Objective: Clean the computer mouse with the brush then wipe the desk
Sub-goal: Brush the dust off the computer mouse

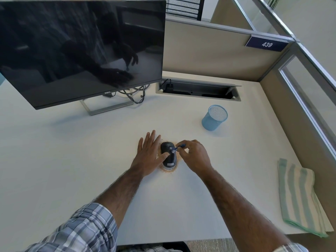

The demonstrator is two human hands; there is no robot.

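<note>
Far left, above the white laminate desk (72,160): a glossy black monitor (81,51), screen dark, on a thin metal frame stand. Toward the middle, the left hand (148,153) laid flat on the desktop just left of the computer mouse (172,158), fingers straight and slightly spread, thumb stretched across to press on the mouse's left side, pinning rather than gripping. Mouse itself at mid-desk between the two hands: smooth black domed shell over a pale grey base, long axis running away from the body, nose at the far end, labelled tail end nearest. All round its base, a ring of tan, grainy crumbs (168,171) on the desk. Coming in from the right, a small blue brush (179,147), handle slim and angled off to the right, pale bristle tuft touching the shell near the wheel. Right hand (195,157) just right of the mouse, thumb and forefinger pinched tight on the handle, other fingers curled. Judged step: brushing under way, wiping not yet begun. Farther right and back, a blue wire-mesh pen cup (214,118), upright, apparently empty. At the desk's right edge, well apart from the mouse, a folded green-and-white striped cloth (300,197), soft and flat; nearer the right hand than the left, so likely the right's to fetch once free of the brush.
</note>
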